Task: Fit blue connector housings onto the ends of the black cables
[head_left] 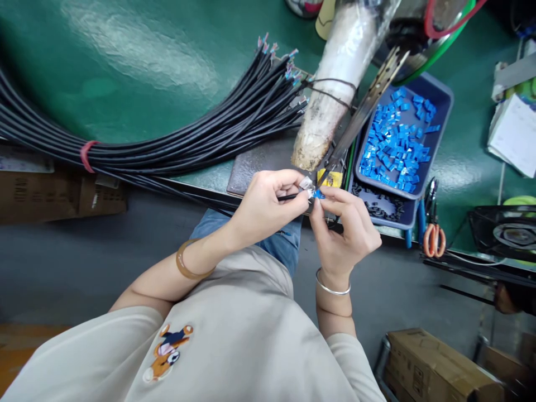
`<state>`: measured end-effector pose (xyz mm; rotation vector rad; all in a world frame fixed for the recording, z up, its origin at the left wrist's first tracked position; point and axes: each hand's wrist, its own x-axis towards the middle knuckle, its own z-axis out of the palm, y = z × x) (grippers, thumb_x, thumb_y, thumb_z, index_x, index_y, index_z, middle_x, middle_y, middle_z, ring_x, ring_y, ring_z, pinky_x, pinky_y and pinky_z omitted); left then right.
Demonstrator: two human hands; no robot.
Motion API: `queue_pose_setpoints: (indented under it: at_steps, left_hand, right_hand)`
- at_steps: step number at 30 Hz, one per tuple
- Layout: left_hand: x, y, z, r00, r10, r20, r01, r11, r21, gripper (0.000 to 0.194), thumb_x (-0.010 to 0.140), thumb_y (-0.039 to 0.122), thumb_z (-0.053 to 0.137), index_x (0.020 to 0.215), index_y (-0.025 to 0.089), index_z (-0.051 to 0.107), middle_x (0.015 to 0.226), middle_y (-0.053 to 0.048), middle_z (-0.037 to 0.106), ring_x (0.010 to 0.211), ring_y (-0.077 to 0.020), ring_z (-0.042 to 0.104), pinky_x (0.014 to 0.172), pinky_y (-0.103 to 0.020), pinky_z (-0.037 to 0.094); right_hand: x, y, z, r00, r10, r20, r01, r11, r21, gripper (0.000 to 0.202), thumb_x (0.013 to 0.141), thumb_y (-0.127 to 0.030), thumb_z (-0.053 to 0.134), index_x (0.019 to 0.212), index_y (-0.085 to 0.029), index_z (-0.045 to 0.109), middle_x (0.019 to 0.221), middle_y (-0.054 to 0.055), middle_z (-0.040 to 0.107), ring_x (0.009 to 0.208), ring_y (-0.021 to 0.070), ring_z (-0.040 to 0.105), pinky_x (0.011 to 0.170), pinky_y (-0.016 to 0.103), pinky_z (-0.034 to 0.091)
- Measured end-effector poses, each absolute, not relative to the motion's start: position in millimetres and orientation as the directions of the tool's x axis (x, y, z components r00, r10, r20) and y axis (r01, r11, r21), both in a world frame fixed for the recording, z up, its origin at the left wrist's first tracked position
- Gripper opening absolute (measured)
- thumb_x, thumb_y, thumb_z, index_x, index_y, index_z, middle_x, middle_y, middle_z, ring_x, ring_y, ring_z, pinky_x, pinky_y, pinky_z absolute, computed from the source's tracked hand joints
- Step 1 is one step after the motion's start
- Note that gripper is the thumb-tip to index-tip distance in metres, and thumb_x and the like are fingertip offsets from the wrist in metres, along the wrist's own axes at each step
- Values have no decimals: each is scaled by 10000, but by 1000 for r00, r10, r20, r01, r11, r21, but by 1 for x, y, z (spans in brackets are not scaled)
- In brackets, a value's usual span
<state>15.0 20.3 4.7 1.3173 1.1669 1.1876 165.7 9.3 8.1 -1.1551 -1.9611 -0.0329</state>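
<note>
My left hand (274,201) is closed around the end of a black cable (287,197), and small wires stick out between its fingertips. Facing it, my right hand (345,223) pinches a small blue connector (319,194) against those wire ends. Fingers partly cover the connector, so how far the wires sit inside it cannot be made out. A thick bundle of black cables (176,148), tied with a red band (87,156), lies on the green table with its stripped ends near a white wrapped tube (330,84).
Right of my hands, a tray (444,106) holds many blue connectors; a lower tray (379,219) holds small black parts. Orange-handled scissors (434,240) lie at the table edge. A long metal strip (360,114) slants above my hands. Cardboard boxes (435,365) stand below.
</note>
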Motion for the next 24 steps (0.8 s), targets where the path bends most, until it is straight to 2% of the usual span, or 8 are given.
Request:
queue_pose_setpoints:
  at_steps: [5,15,24]
  left_hand:
    - [14,19,4,54,990,126,77,-130,988,117,822,188,598,719,134,601,623,20,535,565,-63,453,536,-176,404]
    - [13,20,3,108,992,57,52,-63,997,118,809,169,601,699,128,596,597,25,509,550,-60,443,520,-184,377]
    - [13,19,6,55,994,98,70,-102,992,102,806,156,601,705,145,598,624,14,550,562,-71,477,532,-188,403]
  right_hand:
    - [164,9,12,-206,703,681,730,573,-371,173,793,-82,708,866,-229,652,960,4,756,848,132,724,794,255,603]
    - [169,8,8,-288,703,650,726,603,-331,159,807,-94,673,838,-229,594,954,8,761,843,128,730,751,231,591]
    - [169,9,12,-290,678,676,729,614,-302,155,814,-113,672,827,-239,582,1001,1,760,836,134,735,750,252,609]
